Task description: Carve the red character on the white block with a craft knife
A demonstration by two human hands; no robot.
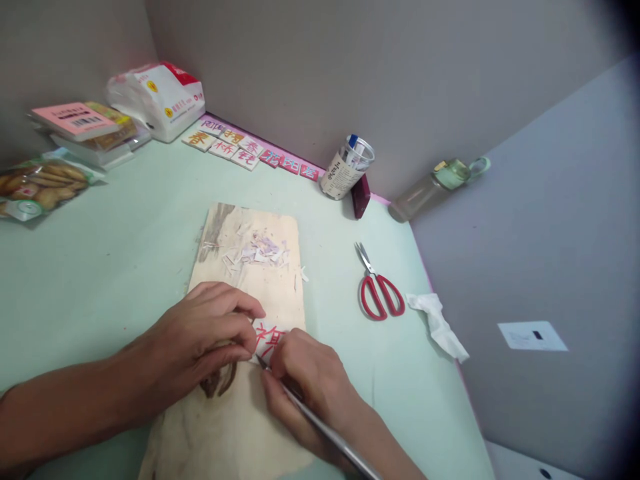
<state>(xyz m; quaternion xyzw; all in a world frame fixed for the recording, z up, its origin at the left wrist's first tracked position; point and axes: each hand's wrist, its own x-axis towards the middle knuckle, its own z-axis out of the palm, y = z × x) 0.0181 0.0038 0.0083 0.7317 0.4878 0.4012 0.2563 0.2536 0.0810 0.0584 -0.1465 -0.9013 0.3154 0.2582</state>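
A small white card [267, 339] with a red handwritten character lies on a pale wooden board [240, 423]. The fingertips and thumb of my left hand [220, 330] are bent together at its left edge, gripping it against the board. My right hand [313, 383] is closed around a craft knife [327, 430] with a slim silver handle. The pointed blade touches or hovers just over the card's lower edge, beside my left thumb; which, I cannot tell. My right fingers cover the card's right side. Several paper scraps [265, 252] are heaped on the board's upper part.
Red-handled scissors [379, 293] and a crumpled tissue [440, 327] lie right of the board. Along the wall stand a jar of pens [343, 175], a bottle [430, 190], several character cards [245, 157] and a tissue pack [173, 107]. A snack bag [43, 187] rests at far left.
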